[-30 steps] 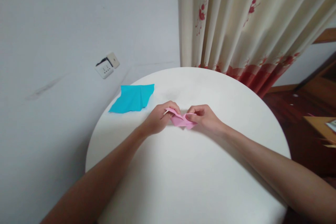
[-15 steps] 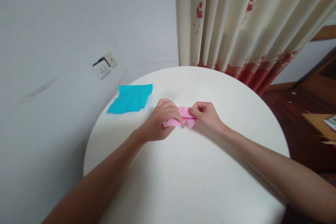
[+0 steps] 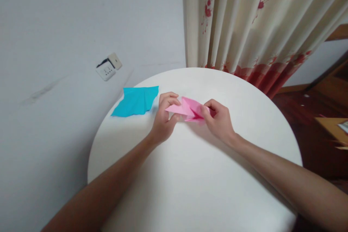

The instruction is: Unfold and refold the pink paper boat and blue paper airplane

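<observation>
A folded sheet of pink paper (image 3: 187, 108) is held between both hands, just above the white round table. My right hand (image 3: 219, 119) pinches its right end, thumb on top and fingers curled beneath. My left hand (image 3: 165, 117) is curved around the paper's pointed left end, fingertips at the upper edge and thumb at the lower edge. Loose flaps and a darker crease show in the middle of the paper. A creased sheet of blue paper (image 3: 136, 102) lies on the table to the left of my left hand.
The white round table (image 3: 195, 181) stands against a pale wall (image 3: 54, 14) with a socket (image 3: 106, 70). Behind it hangs a cream curtain (image 3: 231, 21) with red flowers. At the far right, a wooden surface (image 3: 330, 127) stands over the dark floor.
The pink paper has been lifted slightly and turned, and its flaps now spread wider. My left fingers have moved up and apart from the thumb. The blue paper stays put.
</observation>
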Demonstrator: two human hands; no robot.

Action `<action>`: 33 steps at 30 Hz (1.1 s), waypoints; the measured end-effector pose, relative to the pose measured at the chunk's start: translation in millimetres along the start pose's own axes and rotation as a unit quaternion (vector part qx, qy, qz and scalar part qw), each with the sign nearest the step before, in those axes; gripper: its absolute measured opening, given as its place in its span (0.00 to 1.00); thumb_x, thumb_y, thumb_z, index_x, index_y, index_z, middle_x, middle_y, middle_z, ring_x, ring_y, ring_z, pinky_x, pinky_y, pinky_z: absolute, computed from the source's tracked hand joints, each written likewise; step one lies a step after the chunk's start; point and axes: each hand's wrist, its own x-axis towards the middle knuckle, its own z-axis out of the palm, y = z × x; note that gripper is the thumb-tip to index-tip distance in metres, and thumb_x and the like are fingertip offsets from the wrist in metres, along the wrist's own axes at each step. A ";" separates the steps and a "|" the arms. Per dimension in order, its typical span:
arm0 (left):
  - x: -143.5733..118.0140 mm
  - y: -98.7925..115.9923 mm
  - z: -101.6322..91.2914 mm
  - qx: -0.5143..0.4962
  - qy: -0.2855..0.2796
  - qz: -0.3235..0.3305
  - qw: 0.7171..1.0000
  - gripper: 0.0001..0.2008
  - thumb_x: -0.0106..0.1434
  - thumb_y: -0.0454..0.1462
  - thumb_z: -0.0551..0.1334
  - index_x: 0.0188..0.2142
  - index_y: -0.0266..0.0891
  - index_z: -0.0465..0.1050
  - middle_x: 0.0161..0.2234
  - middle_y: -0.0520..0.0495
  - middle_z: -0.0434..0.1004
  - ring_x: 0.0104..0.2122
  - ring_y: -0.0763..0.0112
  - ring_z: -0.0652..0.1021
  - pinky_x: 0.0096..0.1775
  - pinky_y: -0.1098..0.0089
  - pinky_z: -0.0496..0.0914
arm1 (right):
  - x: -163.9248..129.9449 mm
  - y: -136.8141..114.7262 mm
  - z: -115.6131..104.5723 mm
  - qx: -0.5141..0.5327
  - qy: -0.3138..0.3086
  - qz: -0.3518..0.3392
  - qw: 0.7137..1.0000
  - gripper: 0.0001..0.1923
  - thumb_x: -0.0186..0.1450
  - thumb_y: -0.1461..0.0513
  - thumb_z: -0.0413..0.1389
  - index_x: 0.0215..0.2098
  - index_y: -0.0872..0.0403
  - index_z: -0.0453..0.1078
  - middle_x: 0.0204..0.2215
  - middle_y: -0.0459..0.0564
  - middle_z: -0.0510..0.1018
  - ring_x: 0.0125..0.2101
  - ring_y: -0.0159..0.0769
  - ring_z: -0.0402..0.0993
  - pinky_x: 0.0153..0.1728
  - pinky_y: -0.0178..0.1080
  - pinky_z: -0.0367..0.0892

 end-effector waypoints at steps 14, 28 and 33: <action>-15.4 -14.3 25.2 -0.234 0.047 -0.315 0.918 0.20 0.57 0.43 0.72 0.43 0.38 0.69 0.38 0.47 0.78 0.38 0.69 0.78 0.44 0.66 0.71 | 13.5 15.4 -2.8 0.116 0.028 0.067 0.991 0.13 0.63 0.58 0.57 0.23 0.52 0.65 0.20 0.42 0.68 0.23 0.31 0.62 0.24 0.35 0.57; -12.9 -9.5 22.8 -0.480 -0.080 -0.441 0.754 0.14 0.63 0.44 0.69 0.43 0.40 0.75 0.44 0.44 0.80 0.42 0.67 0.79 0.47 0.66 0.72 | 19.8 29.8 -2.3 0.225 0.082 0.114 0.964 0.17 0.65 0.48 0.58 0.28 0.51 0.63 0.26 0.41 0.66 0.25 0.30 0.61 0.23 0.32 0.60; -9.9 -12.2 21.7 -0.439 -0.010 -0.357 0.824 0.12 0.63 0.41 0.69 0.44 0.38 0.76 0.43 0.44 0.80 0.41 0.69 0.80 0.47 0.67 0.73 | 21.1 31.1 -2.8 0.196 0.073 0.134 0.969 0.19 0.65 0.45 0.56 0.29 0.50 0.60 0.26 0.41 0.66 0.24 0.30 0.62 0.22 0.32 0.61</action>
